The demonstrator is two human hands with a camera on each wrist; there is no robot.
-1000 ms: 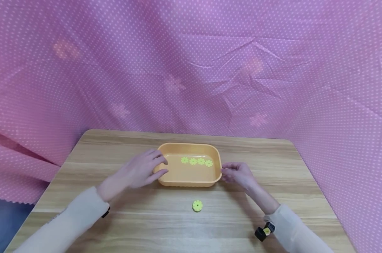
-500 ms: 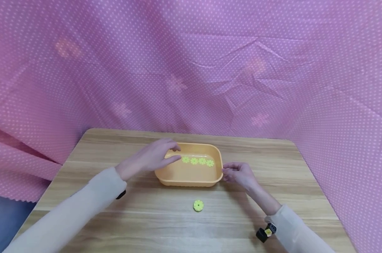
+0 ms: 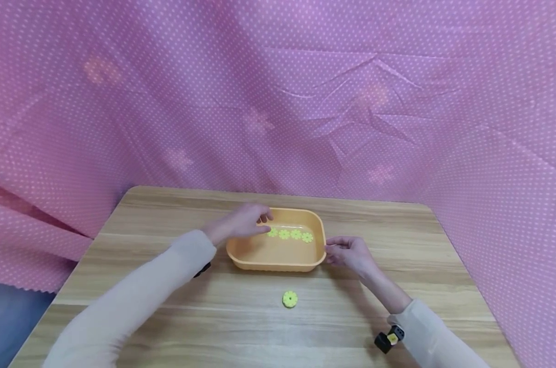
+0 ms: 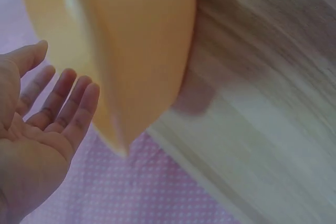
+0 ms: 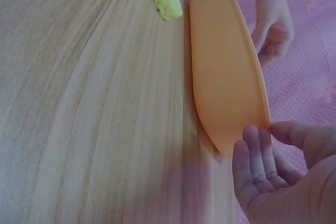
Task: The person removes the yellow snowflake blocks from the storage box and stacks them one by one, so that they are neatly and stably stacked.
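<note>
Behind the counter (image 3: 204, 322): pink cloth (image 3: 305, 102)
On the counter: tray (image 3: 282, 253)
Left hand (image 3: 242, 221): grip wide, over the tray's left side
Right hand (image 3: 350, 252): grip pinches the tray's right rim
Inside the tray: four yellow-green flowers (image 3: 284, 234) in a row
Before the tray: one thick flower (image 3: 290, 303)

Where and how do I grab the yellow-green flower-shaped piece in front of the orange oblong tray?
Probably its notched rim: come from above on the near side and pinch across. The flower piece lies flat, thick edge exposed, apart from the tray.
</note>
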